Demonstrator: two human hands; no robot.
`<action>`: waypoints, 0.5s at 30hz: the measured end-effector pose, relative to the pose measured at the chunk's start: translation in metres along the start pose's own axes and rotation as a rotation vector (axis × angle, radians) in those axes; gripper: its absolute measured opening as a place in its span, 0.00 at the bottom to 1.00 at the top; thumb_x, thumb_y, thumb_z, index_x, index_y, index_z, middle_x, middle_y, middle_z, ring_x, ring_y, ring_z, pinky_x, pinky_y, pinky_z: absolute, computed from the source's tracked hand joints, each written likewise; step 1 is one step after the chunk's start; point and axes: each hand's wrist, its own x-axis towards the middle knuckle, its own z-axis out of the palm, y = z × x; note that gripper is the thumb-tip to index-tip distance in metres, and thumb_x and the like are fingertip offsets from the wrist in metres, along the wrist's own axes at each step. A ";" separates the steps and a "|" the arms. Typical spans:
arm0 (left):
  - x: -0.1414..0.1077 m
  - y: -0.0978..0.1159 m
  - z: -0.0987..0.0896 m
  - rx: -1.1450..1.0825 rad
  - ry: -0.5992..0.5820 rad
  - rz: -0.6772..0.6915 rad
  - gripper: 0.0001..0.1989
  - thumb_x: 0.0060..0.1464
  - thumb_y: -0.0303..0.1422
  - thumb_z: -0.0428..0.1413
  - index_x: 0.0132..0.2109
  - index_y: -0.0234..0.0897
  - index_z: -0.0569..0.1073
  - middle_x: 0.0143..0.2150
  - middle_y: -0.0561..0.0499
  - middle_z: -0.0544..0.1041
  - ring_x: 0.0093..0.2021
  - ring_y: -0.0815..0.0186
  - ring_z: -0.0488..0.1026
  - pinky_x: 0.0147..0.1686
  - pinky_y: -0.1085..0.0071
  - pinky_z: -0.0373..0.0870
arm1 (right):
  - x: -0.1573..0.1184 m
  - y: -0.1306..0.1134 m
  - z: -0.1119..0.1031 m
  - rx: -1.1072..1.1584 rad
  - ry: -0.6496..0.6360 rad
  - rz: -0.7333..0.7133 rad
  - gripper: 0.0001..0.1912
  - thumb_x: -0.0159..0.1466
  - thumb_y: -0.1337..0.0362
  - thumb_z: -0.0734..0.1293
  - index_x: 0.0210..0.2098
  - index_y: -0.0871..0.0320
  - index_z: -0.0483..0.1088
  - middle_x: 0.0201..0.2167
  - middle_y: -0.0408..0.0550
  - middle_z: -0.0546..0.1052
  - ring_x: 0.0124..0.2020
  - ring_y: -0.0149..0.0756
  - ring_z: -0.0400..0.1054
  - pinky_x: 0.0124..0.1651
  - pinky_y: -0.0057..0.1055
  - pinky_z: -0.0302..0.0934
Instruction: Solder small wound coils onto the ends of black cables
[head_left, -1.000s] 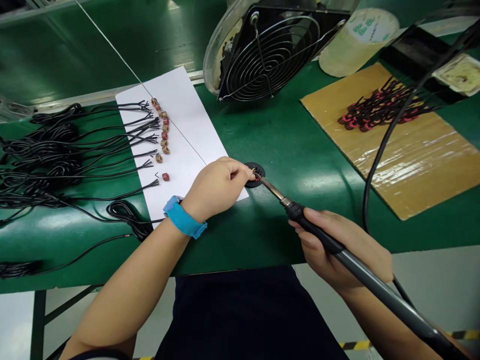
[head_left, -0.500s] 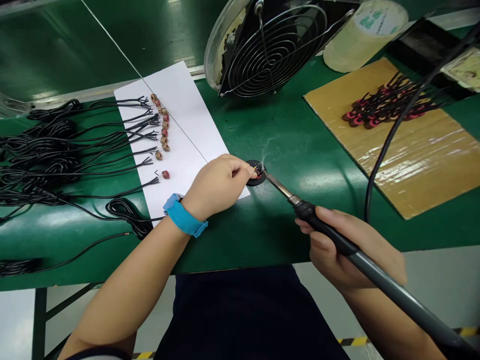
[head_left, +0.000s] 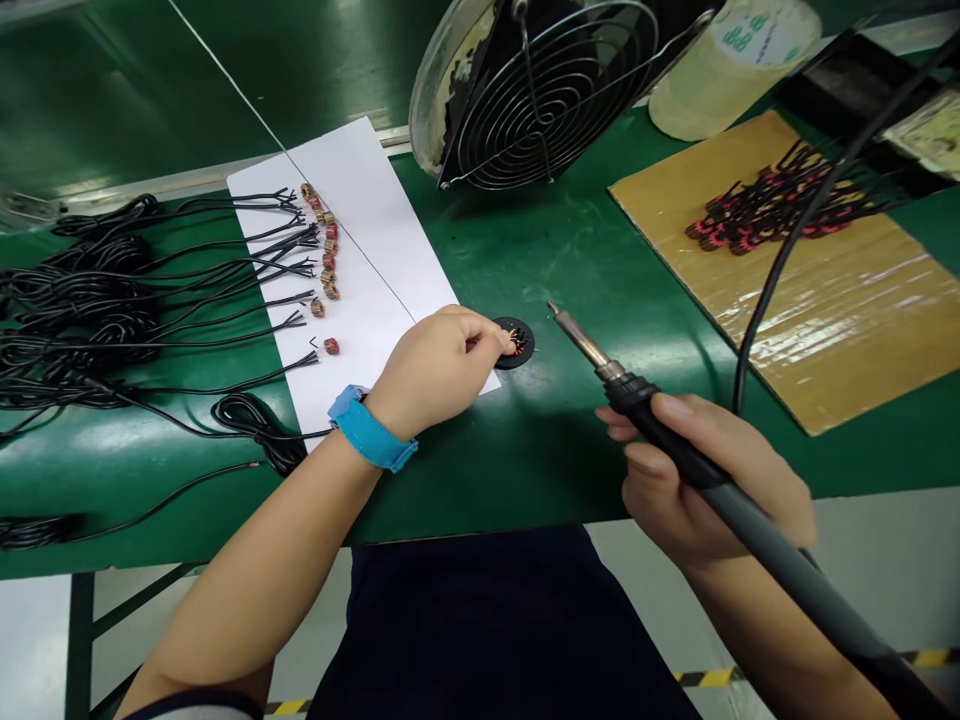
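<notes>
My left hand [head_left: 442,365], with a blue wrist strap [head_left: 373,430], is closed in a pinch at the edge of a round black disc [head_left: 525,352]. At its fingertips is a small coil [head_left: 517,340] with red, yellow and black wire ends, partly hidden by the fingers. A black cable runs under that wrist. My right hand [head_left: 712,480] grips a soldering iron [head_left: 667,440] by its dark handle. The iron's tip points up and left, a little apart from the disc. A thin wire [head_left: 352,240] slants down from the upper left to behind my left hand.
Small wound coils [head_left: 330,250] line a white paper sheet [head_left: 375,190], beside several black cables [head_left: 112,290] at left. A fan with a wire guard [head_left: 540,120] stands at the back. Coils with black leads [head_left: 780,205] lie on a brown board [head_left: 847,330], near a pale jar [head_left: 727,80].
The soldering iron's tip has pulled back from the coil to the right and up, and the smoke there has thinned. My left hand has stayed at the disc.
</notes>
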 end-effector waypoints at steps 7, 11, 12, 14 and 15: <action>-0.005 -0.006 0.003 0.013 0.087 0.040 0.11 0.57 0.33 0.51 0.31 0.37 0.76 0.38 0.49 0.77 0.41 0.64 0.73 0.43 0.67 0.68 | 0.039 0.011 0.021 -0.086 -0.201 -0.022 0.16 0.64 0.73 0.60 0.48 0.49 0.66 0.42 0.44 0.76 0.40 0.34 0.73 0.41 0.34 0.69; -0.010 -0.009 0.003 0.015 0.142 0.062 0.12 0.57 0.32 0.50 0.30 0.37 0.75 0.32 0.51 0.77 0.37 0.65 0.73 0.39 0.69 0.67 | 0.055 0.016 0.034 -0.049 -0.280 0.034 0.06 0.62 0.70 0.63 0.38 0.53 0.65 0.43 0.44 0.75 0.41 0.34 0.72 0.43 0.33 0.68; -0.011 -0.009 0.004 0.009 0.152 0.058 0.12 0.58 0.33 0.50 0.29 0.37 0.74 0.30 0.51 0.76 0.35 0.65 0.73 0.37 0.69 0.67 | 0.058 0.016 0.037 -0.039 -0.292 0.048 0.06 0.61 0.69 0.65 0.37 0.54 0.64 0.40 0.44 0.76 0.39 0.34 0.72 0.41 0.32 0.68; -0.013 -0.010 0.005 -0.039 0.171 0.031 0.13 0.59 0.35 0.49 0.29 0.37 0.72 0.28 0.52 0.75 0.32 0.66 0.72 0.34 0.70 0.67 | 0.062 0.015 0.039 -0.050 -0.326 0.060 0.10 0.58 0.68 0.68 0.37 0.54 0.63 0.37 0.43 0.75 0.35 0.32 0.71 0.38 0.30 0.67; -0.014 -0.010 0.006 -0.079 0.186 0.019 0.13 0.60 0.36 0.47 0.30 0.37 0.71 0.28 0.52 0.75 0.31 0.67 0.72 0.33 0.70 0.67 | 0.064 0.014 0.040 -0.060 -0.344 0.063 0.11 0.58 0.68 0.68 0.37 0.54 0.63 0.36 0.43 0.75 0.33 0.31 0.70 0.36 0.29 0.66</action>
